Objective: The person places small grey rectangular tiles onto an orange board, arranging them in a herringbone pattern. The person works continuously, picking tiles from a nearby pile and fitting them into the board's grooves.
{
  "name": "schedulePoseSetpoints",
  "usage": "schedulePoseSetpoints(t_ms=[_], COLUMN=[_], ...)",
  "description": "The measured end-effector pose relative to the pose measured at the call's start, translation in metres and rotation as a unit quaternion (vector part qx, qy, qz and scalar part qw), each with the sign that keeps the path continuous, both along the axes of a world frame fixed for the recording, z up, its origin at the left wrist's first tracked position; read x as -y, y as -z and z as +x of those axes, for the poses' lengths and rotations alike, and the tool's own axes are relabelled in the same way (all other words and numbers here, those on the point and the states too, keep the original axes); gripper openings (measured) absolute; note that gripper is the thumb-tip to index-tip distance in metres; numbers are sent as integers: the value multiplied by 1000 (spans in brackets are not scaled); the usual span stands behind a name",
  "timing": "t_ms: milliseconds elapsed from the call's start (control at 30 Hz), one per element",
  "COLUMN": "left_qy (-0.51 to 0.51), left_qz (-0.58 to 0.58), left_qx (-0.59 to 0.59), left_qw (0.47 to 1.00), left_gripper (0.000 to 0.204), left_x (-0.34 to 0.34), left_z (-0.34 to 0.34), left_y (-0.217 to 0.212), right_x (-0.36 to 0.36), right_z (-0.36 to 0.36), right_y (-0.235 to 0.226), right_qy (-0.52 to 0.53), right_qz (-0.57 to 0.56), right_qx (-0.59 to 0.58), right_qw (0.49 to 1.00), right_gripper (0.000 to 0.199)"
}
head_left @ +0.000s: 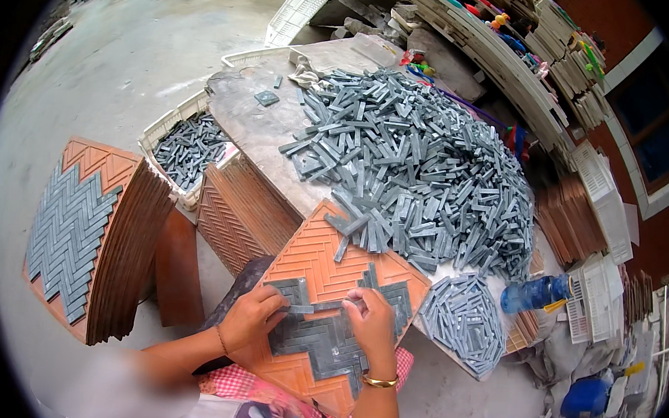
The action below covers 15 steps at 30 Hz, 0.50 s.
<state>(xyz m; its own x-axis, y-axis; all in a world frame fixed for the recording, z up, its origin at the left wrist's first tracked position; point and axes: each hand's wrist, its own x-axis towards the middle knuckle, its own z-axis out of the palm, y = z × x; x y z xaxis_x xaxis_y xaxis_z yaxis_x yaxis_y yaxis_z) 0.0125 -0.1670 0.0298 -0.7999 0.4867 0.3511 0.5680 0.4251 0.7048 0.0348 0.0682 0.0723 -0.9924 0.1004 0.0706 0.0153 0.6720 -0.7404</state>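
Observation:
An orange mould board (290,370) with herringbone grooves rests tilted across my lap, partly filled with dark grey stone strips (332,338). My left hand (253,319) pinches one lighter grey stone strip (296,309) just over the board's filled middle. Close by on the right, my right hand (373,322) is over the board with thumb and fingertips pressed together. Whatever those fingertips hold is too small to make out. Bare orange grooves show at the board's upper part and along its lower edge.
A big heap of grey strips (424,169) covers the worktable (241,103); a smaller pile (463,321) lies right of the board. At left stand stacked boards (121,271), the top one partly filled, and a crate (152,136) of strips. A blue bottle (536,294) lies at right.

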Motion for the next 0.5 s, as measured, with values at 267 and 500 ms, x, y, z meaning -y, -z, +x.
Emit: schedulePoseSetpoints(t_ms=[267, 500], left_qy=[-16, -15], left_qz=[-30, -46], left_qx=[-7, -19], left_qw=[999, 999], left_gripper=[18, 18], left_x=[-39, -48], left_z=[16, 12], left_y=[16, 14], right_x=[-2, 1], right_z=[78, 84], right_y=[19, 22], right_qy=[120, 121], right_qz=[-154, -155], right_qx=[19, -24], right_qw=[981, 980], right_gripper=[12, 10])
